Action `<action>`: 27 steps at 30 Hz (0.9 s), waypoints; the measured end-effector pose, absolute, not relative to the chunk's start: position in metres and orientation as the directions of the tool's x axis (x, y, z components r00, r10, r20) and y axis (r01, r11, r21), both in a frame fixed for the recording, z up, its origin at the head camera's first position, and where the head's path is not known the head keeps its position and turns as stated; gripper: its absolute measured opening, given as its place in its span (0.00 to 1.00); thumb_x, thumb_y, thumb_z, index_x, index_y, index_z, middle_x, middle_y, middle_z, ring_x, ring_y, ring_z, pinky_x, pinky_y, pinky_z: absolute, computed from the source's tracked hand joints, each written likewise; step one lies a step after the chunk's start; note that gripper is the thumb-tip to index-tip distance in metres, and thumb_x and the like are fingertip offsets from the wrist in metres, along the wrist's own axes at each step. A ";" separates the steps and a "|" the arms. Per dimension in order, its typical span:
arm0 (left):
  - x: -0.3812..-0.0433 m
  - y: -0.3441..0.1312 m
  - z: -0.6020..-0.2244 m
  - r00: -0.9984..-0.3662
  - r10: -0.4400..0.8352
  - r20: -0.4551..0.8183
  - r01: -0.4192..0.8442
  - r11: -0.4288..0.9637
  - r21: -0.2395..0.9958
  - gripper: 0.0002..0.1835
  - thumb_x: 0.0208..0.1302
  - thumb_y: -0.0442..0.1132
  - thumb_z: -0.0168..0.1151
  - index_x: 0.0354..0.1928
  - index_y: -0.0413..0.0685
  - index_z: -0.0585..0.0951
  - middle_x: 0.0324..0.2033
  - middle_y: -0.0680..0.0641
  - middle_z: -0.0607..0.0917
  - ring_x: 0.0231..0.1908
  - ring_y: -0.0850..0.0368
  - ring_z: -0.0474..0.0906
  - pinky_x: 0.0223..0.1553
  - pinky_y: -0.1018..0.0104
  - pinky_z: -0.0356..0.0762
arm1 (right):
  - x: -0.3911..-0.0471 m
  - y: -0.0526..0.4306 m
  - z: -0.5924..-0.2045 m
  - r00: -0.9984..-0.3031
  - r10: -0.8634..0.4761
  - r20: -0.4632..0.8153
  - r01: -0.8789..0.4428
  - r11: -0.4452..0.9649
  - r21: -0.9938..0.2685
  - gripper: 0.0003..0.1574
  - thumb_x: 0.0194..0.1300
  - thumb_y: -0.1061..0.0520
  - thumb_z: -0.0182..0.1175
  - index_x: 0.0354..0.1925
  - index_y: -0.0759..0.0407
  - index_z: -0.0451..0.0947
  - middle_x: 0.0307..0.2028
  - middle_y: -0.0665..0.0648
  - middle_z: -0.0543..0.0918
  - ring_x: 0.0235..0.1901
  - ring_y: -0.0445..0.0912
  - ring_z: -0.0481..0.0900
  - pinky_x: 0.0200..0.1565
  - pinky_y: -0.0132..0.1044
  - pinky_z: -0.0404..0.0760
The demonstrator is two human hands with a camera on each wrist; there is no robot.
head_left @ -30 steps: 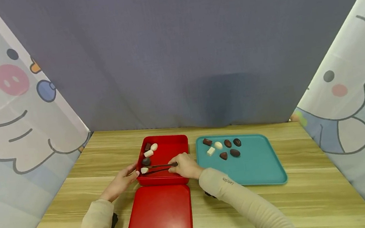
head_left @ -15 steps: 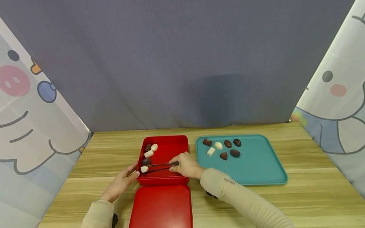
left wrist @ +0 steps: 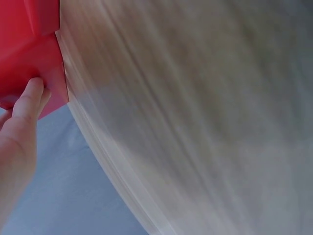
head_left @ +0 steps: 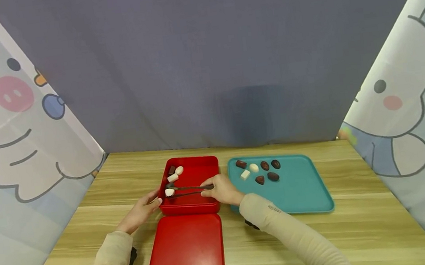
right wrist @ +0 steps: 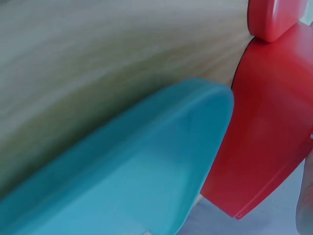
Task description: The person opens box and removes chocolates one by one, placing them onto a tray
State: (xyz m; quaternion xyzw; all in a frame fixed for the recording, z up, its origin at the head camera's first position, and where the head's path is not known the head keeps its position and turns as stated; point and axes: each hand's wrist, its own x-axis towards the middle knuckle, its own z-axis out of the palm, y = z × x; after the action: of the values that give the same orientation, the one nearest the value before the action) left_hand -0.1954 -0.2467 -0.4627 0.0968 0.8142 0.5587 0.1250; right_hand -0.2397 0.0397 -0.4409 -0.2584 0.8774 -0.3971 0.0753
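Note:
My right hand (head_left: 223,189) holds slim dark tongs (head_left: 187,187) over the red box (head_left: 195,208). At the tongs' left end, between the two tips, is a white shell-like chocolate (head_left: 170,192); whether it is lifted off the bottom I cannot tell. A dark chocolate (head_left: 169,185) sits just behind it, partly covered by the tongs. Along the box's left side lie a white block chocolate (head_left: 172,178), a white oval one (head_left: 179,170) and a dark block (head_left: 171,170). My left hand (head_left: 141,213) rests against the box's left wall, its fingers (left wrist: 30,100) extended on the outside.
On the right, a teal tray (head_left: 299,192) bears several dark and white chocolates (head_left: 273,176). A red lid (head_left: 185,255) lies on the wooden table (head_left: 366,219) directly in front of the box. A grey curtain (head_left: 204,63) hangs behind the table.
My right hand and the tongs have shifted slightly right and away from me. The white shell-like chocolate has moved a little the same way. The left hand stays put.

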 end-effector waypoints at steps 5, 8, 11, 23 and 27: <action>-0.196 -0.247 -0.463 -0.952 0.292 -0.095 0.017 0.360 0.933 0.32 0.71 0.39 0.45 0.70 0.34 0.48 0.68 0.31 0.51 0.67 0.38 0.50 0.62 0.50 0.61 | -0.240 0.047 -0.438 -0.857 -0.508 0.086 -0.396 0.543 -0.740 0.17 0.58 0.54 0.63 0.46 0.59 0.81 0.38 0.54 0.85 0.27 0.39 0.76 0.26 0.30 0.76; -0.196 -0.248 -0.463 -0.949 0.301 -0.093 0.023 0.358 0.933 0.32 0.71 0.39 0.45 0.70 0.34 0.47 0.68 0.31 0.51 0.67 0.37 0.50 0.62 0.50 0.61 | -0.240 0.051 -0.436 -0.860 -0.503 0.085 -0.390 0.541 -0.745 0.17 0.57 0.55 0.64 0.45 0.59 0.82 0.37 0.53 0.85 0.26 0.38 0.76 0.25 0.29 0.75; -0.195 -0.249 -0.463 -0.949 0.300 -0.100 0.014 0.356 0.935 0.32 0.71 0.39 0.45 0.70 0.34 0.47 0.68 0.31 0.51 0.67 0.37 0.50 0.62 0.51 0.61 | -0.239 0.055 -0.433 -0.859 -0.505 0.079 -0.385 0.536 -0.751 0.17 0.57 0.56 0.64 0.45 0.59 0.82 0.38 0.53 0.85 0.27 0.39 0.77 0.25 0.29 0.74; -0.194 -0.247 -0.462 -0.954 0.287 -0.092 0.019 0.361 0.933 0.32 0.71 0.38 0.45 0.69 0.33 0.48 0.68 0.30 0.51 0.67 0.37 0.51 0.61 0.50 0.62 | -0.232 0.082 -0.427 -0.861 -0.502 0.086 -0.365 0.489 -0.792 0.18 0.58 0.55 0.63 0.46 0.61 0.81 0.36 0.55 0.85 0.29 0.47 0.80 0.27 0.31 0.76; -0.195 -0.248 -0.464 -0.950 0.299 -0.087 0.024 0.349 0.937 0.32 0.71 0.38 0.45 0.69 0.32 0.47 0.68 0.30 0.51 0.67 0.37 0.50 0.62 0.51 0.61 | -0.230 0.094 -0.424 -0.863 -0.496 0.096 -0.370 0.490 -0.789 0.16 0.58 0.55 0.63 0.46 0.59 0.82 0.38 0.53 0.85 0.32 0.50 0.81 0.26 0.31 0.75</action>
State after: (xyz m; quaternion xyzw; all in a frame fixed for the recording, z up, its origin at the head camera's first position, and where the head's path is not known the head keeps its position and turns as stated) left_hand -0.1950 -0.2479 -0.4643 0.0993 0.8121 0.5619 0.1222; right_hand -0.2297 0.0943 -0.4243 -0.2517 0.8601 -0.4377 0.0725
